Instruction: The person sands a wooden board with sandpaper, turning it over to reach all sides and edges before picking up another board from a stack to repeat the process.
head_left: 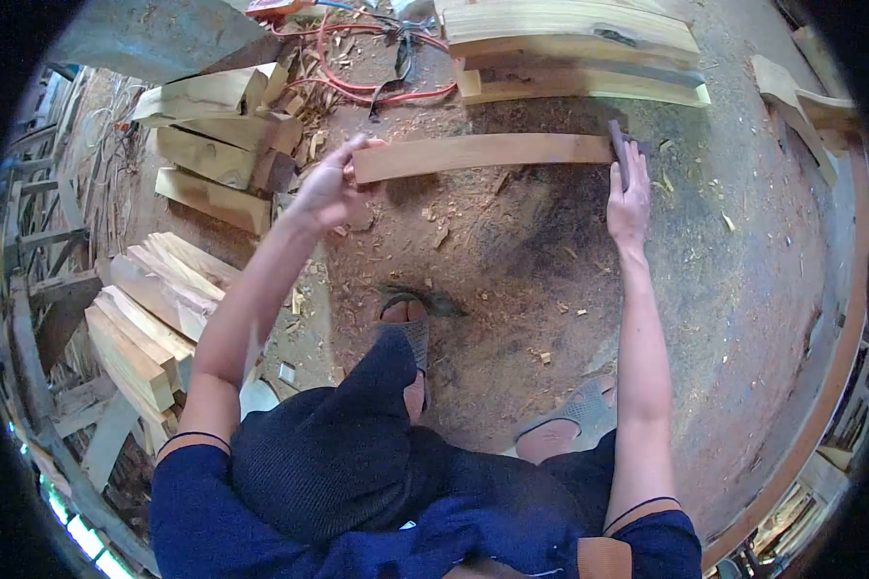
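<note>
A long, slightly curved wooden board (483, 154) spans the space between my hands, above the chip-strewn floor. My left hand (333, 188) is closed around its left end, with the thumb and fingers on either side of the wood. At the other end, my right hand (630, 198) pinches a thin, dark grey-purple flat piece (619, 143) between thumb and straight fingers. That piece stands crosswise right at the board's right end. Its exact kind does not show.
Thick wood blocks (208, 154) lie stacked at the left, with more cut pieces (135, 338) nearer me. Large timbers (570, 43) lie ahead. A red hose (333, 72) coils at the top. A wooden piece (792, 111) leans at right. My sandalled feet (410, 328) stand below.
</note>
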Motion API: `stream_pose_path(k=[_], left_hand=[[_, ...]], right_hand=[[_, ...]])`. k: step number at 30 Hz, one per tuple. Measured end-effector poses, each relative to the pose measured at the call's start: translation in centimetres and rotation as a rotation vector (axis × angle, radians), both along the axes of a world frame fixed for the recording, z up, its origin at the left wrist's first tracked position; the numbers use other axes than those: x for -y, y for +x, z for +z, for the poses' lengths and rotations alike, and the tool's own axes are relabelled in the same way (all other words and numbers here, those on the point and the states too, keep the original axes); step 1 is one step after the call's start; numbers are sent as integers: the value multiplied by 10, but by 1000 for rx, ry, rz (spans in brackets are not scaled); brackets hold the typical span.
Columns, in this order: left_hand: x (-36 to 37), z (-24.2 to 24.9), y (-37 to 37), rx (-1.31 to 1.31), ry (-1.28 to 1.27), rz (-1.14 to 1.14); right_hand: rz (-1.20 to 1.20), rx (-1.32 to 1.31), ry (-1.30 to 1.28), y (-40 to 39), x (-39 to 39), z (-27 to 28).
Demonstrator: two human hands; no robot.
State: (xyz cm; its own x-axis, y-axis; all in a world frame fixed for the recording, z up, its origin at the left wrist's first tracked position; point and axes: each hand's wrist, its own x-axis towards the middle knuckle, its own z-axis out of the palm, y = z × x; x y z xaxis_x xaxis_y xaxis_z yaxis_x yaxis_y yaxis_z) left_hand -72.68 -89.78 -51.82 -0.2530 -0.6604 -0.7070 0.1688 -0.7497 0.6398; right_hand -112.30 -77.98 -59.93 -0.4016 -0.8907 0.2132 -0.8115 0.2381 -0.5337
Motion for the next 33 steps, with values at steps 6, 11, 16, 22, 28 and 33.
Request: stream_pose_path(k=[6,11,16,22,28,33], left_hand=[[-5,-16,2,-150,345,211],[-20,9,-12,-184,151,46],[-21,24,-28,-61,-97,49],[-14,20,-23,-153,28,118],[-7,16,-17,-251,41,8],[-16,47,-24,-242,209,54]], right_hand=[[-25,118,-75,8,-22,9],[-55,270,-55,4,-13,49],[-116,207,13,-4,-13,-3],[44,-115,44,96,-9,35],[502,87,-249,258,3,84],[347,-148,-172,146,8,47]])
